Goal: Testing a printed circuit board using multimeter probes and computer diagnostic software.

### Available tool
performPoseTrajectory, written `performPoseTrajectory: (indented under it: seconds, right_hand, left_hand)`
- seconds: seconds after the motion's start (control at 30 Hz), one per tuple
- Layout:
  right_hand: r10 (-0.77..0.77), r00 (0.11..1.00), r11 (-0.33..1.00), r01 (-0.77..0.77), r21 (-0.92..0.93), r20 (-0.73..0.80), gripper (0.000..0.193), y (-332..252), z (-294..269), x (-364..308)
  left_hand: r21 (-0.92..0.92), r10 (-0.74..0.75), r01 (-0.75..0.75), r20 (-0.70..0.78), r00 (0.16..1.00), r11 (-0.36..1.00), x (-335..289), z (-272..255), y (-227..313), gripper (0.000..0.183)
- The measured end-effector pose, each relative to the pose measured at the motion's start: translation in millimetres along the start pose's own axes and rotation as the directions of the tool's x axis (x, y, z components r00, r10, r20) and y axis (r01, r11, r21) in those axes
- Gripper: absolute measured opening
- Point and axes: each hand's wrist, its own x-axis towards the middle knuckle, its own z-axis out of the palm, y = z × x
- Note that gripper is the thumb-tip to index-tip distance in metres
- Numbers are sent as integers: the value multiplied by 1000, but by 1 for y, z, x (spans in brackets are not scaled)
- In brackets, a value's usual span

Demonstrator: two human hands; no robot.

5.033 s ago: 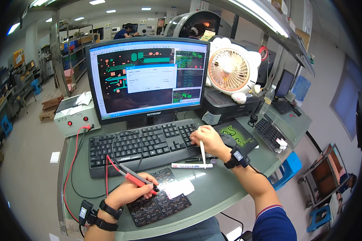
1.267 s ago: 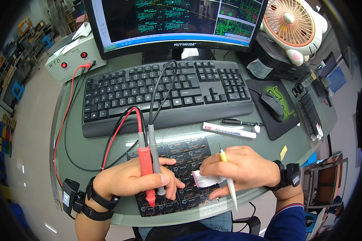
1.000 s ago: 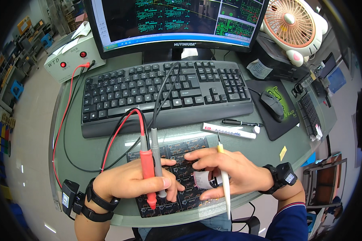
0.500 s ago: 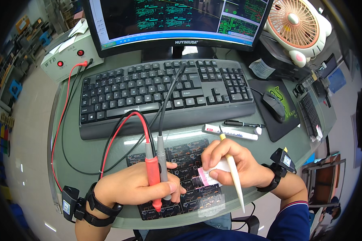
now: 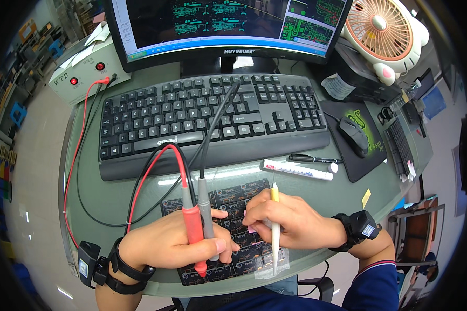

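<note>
A black circuit board panel (image 5: 233, 196) lies flat on the glass desk in front of the keyboard (image 5: 207, 116). My left hand (image 5: 166, 243) rests on the board and grips two test probes together, a red one (image 5: 193, 233) and a grey one (image 5: 206, 215), tips pointing toward me. Their red and black leads arch up toward the keyboard. My right hand (image 5: 290, 220) holds a white pen with a yellow end (image 5: 275, 228) and pinches a small pink sticker (image 5: 253, 228) against the board with its fingertips.
A monitor (image 5: 228, 23) stands behind the keyboard. A white tester box with red buttons (image 5: 83, 72) sits at back left, a fan (image 5: 381, 33) at back right. A mouse (image 5: 354, 135) on its mat, a white marker (image 5: 296, 169) and a black pen (image 5: 311, 158) lie right.
Five seconds ago my right hand was up by the keyboard; it has come down onto the board. Over the last second it slid left and pressed the pink sticker down. The left hand stayed put.
</note>
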Motion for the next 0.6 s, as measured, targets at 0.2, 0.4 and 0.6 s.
performPoseTrajectory:
  seconds: [0.2, 0.4, 0.6]
  right_hand:
    - [-9, 998, 997, 4, -74, -60, 24, 4, -7, 0]
    - [-44, 997, 999, 43, -14, -64, 28, 17, -13, -2]
    - [-82, 995, 997, 83, 13, -56, 27, 23, -14, -2]
  left_hand:
    - [54, 57, -48, -182, 982, 997, 3, 0, 0, 36]
    - [-52, 83, -105, -321, 943, 993, 2, -8, -5, 50]
    - [-164, 68, -121, -301, 951, 979, 0, -16, -7, 45]
